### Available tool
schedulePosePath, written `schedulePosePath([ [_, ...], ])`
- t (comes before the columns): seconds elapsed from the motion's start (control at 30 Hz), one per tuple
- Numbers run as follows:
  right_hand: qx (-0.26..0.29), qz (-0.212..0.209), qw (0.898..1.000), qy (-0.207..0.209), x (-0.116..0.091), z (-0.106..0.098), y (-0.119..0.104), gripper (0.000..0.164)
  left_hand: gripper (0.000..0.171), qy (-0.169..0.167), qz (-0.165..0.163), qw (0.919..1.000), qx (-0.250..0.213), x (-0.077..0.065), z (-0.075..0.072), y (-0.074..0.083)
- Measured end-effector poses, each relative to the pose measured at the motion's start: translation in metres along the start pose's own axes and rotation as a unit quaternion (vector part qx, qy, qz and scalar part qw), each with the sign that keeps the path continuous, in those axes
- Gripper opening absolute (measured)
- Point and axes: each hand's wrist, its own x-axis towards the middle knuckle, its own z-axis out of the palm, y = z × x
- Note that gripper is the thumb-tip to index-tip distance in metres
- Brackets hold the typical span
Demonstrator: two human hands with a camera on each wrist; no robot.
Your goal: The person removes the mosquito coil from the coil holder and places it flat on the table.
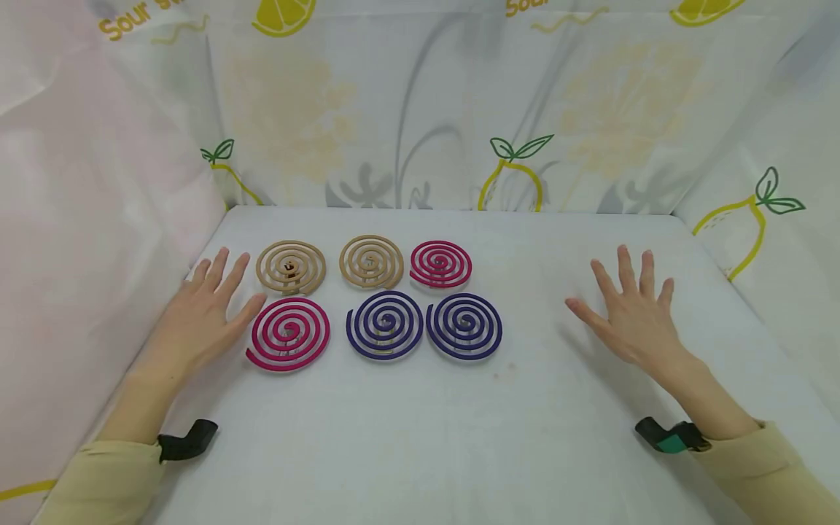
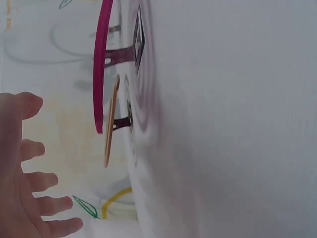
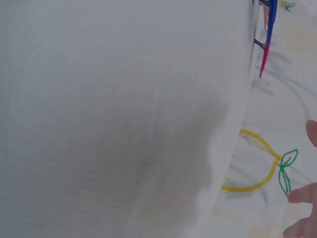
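Fingers spread, my left hand [image 1: 190, 321] hovers at the table's left side, its thumb near a pink mosquito coil [image 1: 289, 332]. Nothing is in it. Behind that coil lies a tan coil [image 1: 291, 246], with a second tan coil [image 1: 370, 260] and another pink coil [image 1: 440, 261] along the back row. Two dark blue coils, one left [image 1: 386, 319] and one right [image 1: 465, 321], sit side by side in front. The left wrist view shows the pink coil [image 2: 99, 64] raised on a metal stand [image 2: 121, 55]. My right hand [image 1: 636, 321], also spread and holding nothing, is over the right side, apart from the coils.
A white cloth covers the table [image 1: 420, 445]. Lemon-printed curtains [image 1: 420, 109] hang at the back and on both sides. Black straps with small devices sit on the left wrist [image 1: 187, 441] and right wrist [image 1: 672, 437].
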Motion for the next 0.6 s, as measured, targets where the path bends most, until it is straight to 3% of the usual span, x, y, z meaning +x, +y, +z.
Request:
schedulePosePath([
  [0.13, 0.007, -0.008, 1.0, 0.005, 0.001, 0.002, -0.004, 0.087, 0.073, 0.01, 0.004, 0.997, -0.077, 0.002, 0.007, 0.013],
  [0.27, 0.018, -0.015, 1.0, 0.008, 0.002, 0.005, -0.008, 0.085, 0.071, 0.023, 0.018, 0.9927, -0.117, 0.003, 0.014, 0.028],
  [0.6, 0.092, -0.034, 0.995, 0.011, 0.005, 0.012, -0.02, 0.077, 0.067, 0.033, 0.023, 0.9851, -0.167, 0.008, 0.025, 0.07],
])
